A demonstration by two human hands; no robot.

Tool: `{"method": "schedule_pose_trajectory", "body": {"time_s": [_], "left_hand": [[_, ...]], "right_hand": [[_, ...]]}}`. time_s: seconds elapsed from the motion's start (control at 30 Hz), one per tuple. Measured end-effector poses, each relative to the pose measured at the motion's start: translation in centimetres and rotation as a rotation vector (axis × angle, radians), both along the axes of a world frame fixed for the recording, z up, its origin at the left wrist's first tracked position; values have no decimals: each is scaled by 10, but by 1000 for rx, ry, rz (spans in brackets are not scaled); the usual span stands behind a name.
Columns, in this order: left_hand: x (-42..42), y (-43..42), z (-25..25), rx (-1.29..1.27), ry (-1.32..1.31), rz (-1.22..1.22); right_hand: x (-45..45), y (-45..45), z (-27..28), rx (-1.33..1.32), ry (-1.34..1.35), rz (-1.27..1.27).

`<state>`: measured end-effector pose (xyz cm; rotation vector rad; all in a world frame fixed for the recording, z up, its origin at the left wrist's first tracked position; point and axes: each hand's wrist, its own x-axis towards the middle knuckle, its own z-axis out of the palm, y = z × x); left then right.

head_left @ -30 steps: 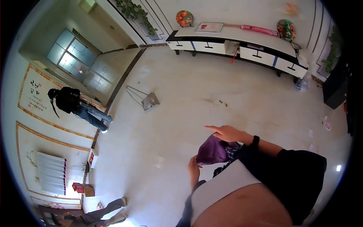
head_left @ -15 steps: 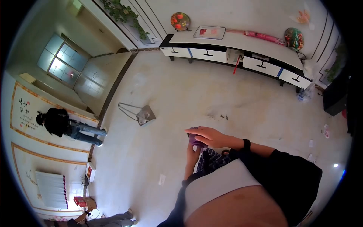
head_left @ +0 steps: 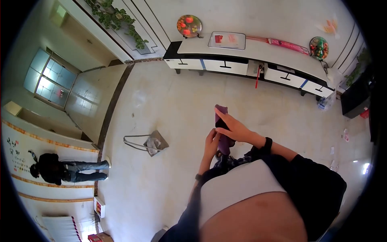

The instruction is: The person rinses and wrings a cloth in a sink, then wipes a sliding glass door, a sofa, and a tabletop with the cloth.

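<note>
A soft purple cloth item (head_left: pixel 224 146) with a black patch in its middle is held up in front of my body; I cannot make out its exact kind. My right hand (head_left: pixel 238 130) grips its upper part from the right, the fingers stretched along it and the thumb pointing toward my other hand. Lower down, on the near left side, my left hand (head_left: pixel 211 144) pinches the cloth edge, its fingertips close to the right thumb. Beneath the cloth, a dark checked fabric (head_left: pixel 229 162) shows at my waist.
A metal dustpan-like scoop (head_left: pixel 158 143) with a long handle lies on the pale floor to the left. A long white TV cabinet (head_left: pixel 225 66) runs along the far wall. One person (head_left: pixel 60 167) stands at the left wall. A black box (head_left: pixel 354 101) is at the right.
Both hands have lifted the purple cloth upward, away from my waist, and it now hangs longer, with a black part showing. My view has shifted; the second person at lower left is gone from view.
</note>
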<state>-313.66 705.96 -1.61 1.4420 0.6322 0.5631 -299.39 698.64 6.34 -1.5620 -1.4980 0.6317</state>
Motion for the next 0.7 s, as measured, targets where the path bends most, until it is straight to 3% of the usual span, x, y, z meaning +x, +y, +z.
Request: {"method": "schedule_pose_trajectory", "body": {"time_s": [0.23,0.37,0.47,0.6,0.7], "left_hand": [[34,107,-16,-54,93,-12],[64,160,-40,-115,176,124],[84,214,-57,-169,241,110],[112,290,-54,78,490,113],[137,359,-87,46,565,55]], "right_hand": [[32,97,-42,-94,-168,-148],[68,156,-96,-341,-183,-156],[96,216,-149,-350,-212,-135],[139,310,-165,-562,-241,-20],[168,368,-202,-399,-295,-90]]}}
